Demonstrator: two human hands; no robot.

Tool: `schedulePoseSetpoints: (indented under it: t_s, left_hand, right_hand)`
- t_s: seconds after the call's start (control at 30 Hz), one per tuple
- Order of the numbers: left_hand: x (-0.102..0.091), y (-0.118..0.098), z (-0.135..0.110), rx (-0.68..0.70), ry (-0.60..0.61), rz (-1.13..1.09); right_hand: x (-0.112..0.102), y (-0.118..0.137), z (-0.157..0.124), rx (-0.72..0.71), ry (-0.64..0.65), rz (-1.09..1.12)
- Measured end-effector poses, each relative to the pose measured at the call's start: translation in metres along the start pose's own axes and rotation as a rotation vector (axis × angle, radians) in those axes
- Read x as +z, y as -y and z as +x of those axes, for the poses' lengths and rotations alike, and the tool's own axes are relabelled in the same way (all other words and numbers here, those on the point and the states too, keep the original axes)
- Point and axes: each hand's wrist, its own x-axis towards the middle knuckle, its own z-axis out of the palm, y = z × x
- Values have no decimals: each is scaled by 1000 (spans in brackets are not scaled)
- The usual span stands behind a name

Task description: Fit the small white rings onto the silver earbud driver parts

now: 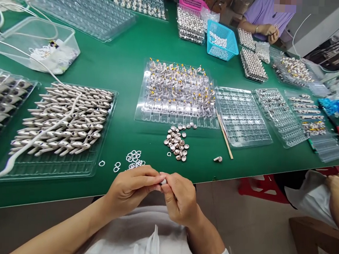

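Earbud piece (163, 182) was pinched by the left hand (127, 188) and right hand (184, 199), presumably because its smallness called for steadying.

The green table (127, 60) carries, at left, a clear tray (79, 170) of pale stemmed pieces, with a see-through bin (8, 58) behind it. Near the middle lies another clear tray (175, 118) of parts; in front are loose silvery caps (172, 147), white rings (133, 160) and 1 stemmed piece (218, 159). 1 wooden stick (225, 137) lies rightward; 1 blue basket (219, 52) stands farther back.
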Motion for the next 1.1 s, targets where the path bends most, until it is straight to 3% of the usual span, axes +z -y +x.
schedulePoseSetpoints:
  t_s: [0.13,0.33,0.6,0.87,1.1]
  left_hand:
    - [-3,-2,-1,-1,28,-16]
    - [-8,-5,-2,25,41,-2]
    - [-6,-6,0,36,-8,-40]
    - [-7,-6,0,8,4,-31]
    - [-8,-7,1,19,57,4]
  right_hand:
    - [-1,-3,-4,-71,21,-44]
    - [-8,-2,2,-29,143,131]
    - [-6,-4,0,-10,93,190]
    - [-4,-2,-1,-76,28,56]
    - [-5,-2,0,-52,55,69]
